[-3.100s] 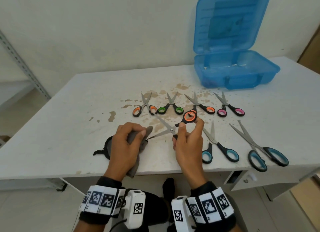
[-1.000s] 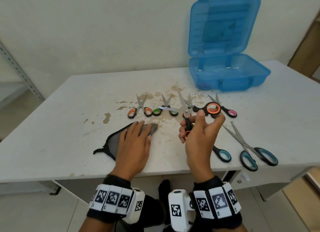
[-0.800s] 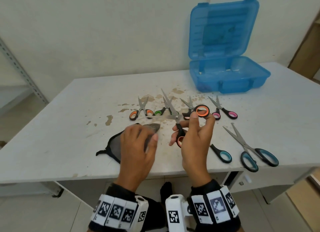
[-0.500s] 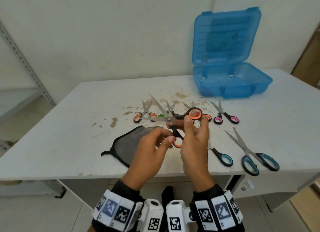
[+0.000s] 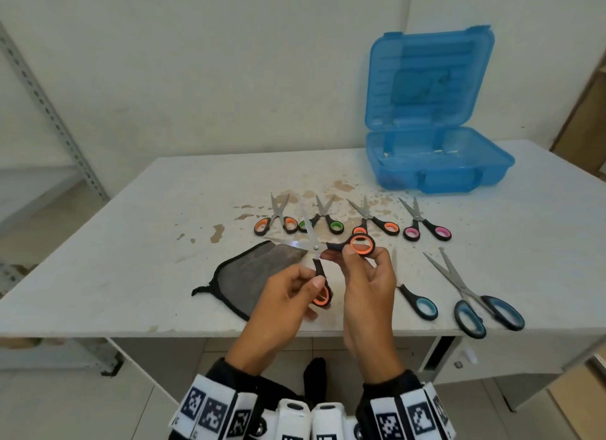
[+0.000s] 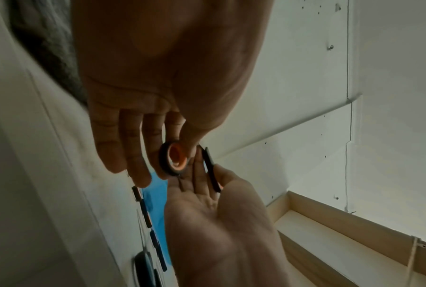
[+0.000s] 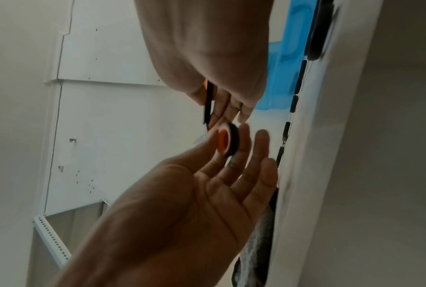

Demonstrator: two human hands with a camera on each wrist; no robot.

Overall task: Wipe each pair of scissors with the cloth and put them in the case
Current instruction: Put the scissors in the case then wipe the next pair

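Orange-ringed scissors (image 5: 323,252) splayed open; my left hand (image 5: 288,292) and right hand (image 5: 367,275) each pinch one loop; only head view shows blades.

Head view: even, soft daylight, faint shadows under my hands (image 5: 328,295). Wide-angle bending at edges. Wrist views: my palms dim, backlit by bright wall beyond; fingertips motion-blurred.

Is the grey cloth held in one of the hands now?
No: the grey cloth lies flat on the white table, while both hands hold the orange-handled scissors.
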